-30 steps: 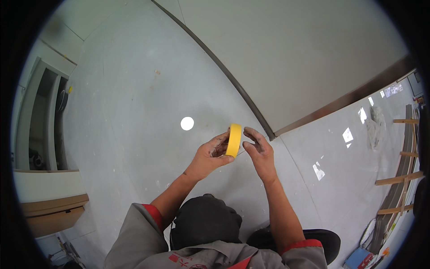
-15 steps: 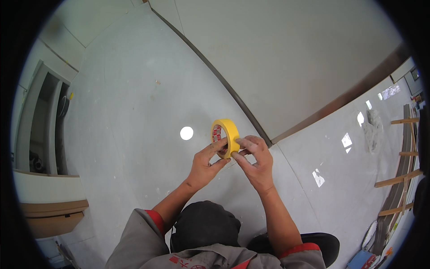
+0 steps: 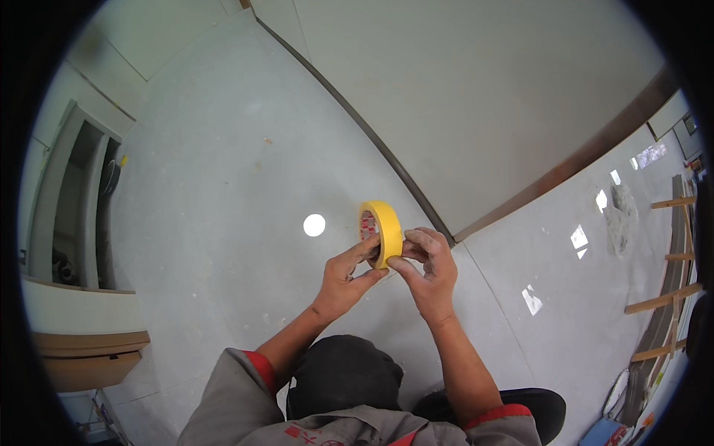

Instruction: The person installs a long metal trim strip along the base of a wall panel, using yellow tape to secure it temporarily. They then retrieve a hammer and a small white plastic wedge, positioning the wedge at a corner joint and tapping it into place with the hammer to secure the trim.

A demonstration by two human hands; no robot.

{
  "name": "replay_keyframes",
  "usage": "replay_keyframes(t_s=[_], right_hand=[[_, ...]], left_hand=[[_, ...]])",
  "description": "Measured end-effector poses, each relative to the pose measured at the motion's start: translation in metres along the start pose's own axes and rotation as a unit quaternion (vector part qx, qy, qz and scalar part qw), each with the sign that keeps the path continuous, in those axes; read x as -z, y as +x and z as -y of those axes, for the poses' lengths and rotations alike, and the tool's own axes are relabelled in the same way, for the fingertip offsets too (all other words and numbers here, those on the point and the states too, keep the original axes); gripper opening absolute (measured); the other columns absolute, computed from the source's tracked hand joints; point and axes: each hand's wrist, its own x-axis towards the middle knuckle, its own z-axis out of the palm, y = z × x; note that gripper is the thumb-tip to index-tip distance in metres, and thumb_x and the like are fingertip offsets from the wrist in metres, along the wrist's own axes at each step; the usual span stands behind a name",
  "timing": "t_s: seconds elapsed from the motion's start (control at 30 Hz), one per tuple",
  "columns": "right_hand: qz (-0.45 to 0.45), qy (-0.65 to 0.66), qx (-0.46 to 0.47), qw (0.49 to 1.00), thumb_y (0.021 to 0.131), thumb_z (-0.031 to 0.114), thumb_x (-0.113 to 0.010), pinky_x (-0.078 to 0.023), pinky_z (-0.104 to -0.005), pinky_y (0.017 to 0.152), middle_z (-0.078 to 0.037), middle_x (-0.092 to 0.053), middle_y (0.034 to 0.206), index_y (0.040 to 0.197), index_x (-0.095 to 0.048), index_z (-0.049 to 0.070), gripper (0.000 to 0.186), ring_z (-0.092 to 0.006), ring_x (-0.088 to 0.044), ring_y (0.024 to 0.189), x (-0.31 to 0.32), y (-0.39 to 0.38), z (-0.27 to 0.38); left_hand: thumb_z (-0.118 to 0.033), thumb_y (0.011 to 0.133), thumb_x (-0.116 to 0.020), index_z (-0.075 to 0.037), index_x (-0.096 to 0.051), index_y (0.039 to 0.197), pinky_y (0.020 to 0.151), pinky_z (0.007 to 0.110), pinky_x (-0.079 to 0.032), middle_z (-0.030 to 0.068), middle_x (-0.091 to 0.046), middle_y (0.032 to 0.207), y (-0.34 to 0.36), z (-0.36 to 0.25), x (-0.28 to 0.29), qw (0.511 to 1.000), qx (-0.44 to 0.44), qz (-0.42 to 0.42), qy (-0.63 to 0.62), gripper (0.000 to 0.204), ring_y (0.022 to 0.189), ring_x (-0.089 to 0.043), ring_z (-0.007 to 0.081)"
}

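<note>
A roll of yellow tape (image 3: pixel 390 230) stands on edge between my hands, its printed core facing left. My left hand (image 3: pixel 346 276) grips it from the left, fingers inside the ring and thumb below its lower rim. On the other side, my right hand (image 3: pixel 431 269) has its fingers bent and close together. Its thumb rests against the lower outer face of the roll, and its fingertips are at the right side of it. Whether a tape end is lifted is too small to make out.
A large grey panel with a dark edge (image 3: pixel 394 160) rises ahead to the right. Wooden slats (image 3: pixel 662 299) and clear plastic (image 3: pixel 619 219) lie at far right. At left are a wall recess (image 3: pixel 85 201) and a brown ledge (image 3: pixel 93 343). A bright white spot marks the pale floor (image 3: pixel 216 245).
The tape roll has turned slightly, showing more of its outer face. My right fingertips have drawn back a little from its surface, while the thumb stays on it. My left hand keeps its grip.
</note>
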Motion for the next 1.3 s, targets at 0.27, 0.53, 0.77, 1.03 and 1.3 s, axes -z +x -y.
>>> replay_keyframes(t_s=[0.27,0.53,0.77,1.03,1.3], right_hand=[[0.040,-0.005,-0.019,0.999,0.084,-0.006,-0.071,-0.055,-0.0296,0.085,-0.013,-0.062,0.118,0.108,-0.065,0.000,0.025,-0.0192,-0.064,0.102,0.023,0.006,-0.015],[0.129,-0.246,0.180,0.944,0.076,0.003,-0.081,-0.056,-0.0315,0.077,-0.009,-0.063,0.114,0.106,-0.070,0.007,0.033,-0.0242,-0.065,0.095,0.028,0.020,0.007],[0.273,-0.255,0.130,0.918,0.081,0.013,-0.079,-0.055,-0.0340,0.068,-0.005,-0.061,0.106,0.102,-0.066,0.014,0.025,-0.0229,-0.064,0.083,0.014,0.021,0.026],[0.303,-0.234,0.120,0.916,0.082,0.014,-0.078,-0.055,-0.0371,0.068,-0.005,-0.061,0.099,0.098,-0.063,0.011,0.022,-0.0262,-0.064,0.080,0.015,0.022,0.019],[0.305,-0.205,0.057,0.928,0.083,0.017,-0.078,-0.055,-0.0362,0.069,-0.004,-0.061,0.100,0.094,-0.063,0.010,0.020,-0.0246,-0.064,0.082,0.013,0.017,0.012]], left_hand=[[-0.005,0.096,-0.063,0.006,-0.044,0.144,0.102,0.034,-0.047,0.0122,-0.059,0.131,0.009,-0.009,0.004,0.977,0.056,0.051,-0.201,0.053,0.117,-0.060,0.0205],[-0.017,0.101,-0.052,0.006,-0.056,0.133,0.087,0.028,-0.049,0.0129,-0.060,0.126,0.020,-0.014,0.033,0.990,0.066,0.086,-0.086,0.039,0.095,-0.061,0.0147],[-0.011,0.098,-0.048,0.010,-0.058,0.115,0.080,0.029,-0.049,0.0132,-0.060,0.127,0.042,-0.033,0.048,0.992,0.082,0.093,0.035,0.028,0.088,-0.059,0.0119],[-0.011,0.098,-0.048,0.007,-0.054,0.127,0.092,0.032,-0.048,0.0136,-0.058,0.129,0.051,-0.046,0.048,0.980,0.120,0.160,0.010,0.034,0.101,-0.061,0.0159],[-0.011,0.098,-0.049,0.005,-0.052,0.130,0.092,0.032,-0.048,0.0126,-0.057,0.128,0.055,-0.027,0.052,0.970,0.147,0.192,0.006,0.036,0.101,-0.061,0.0146]])
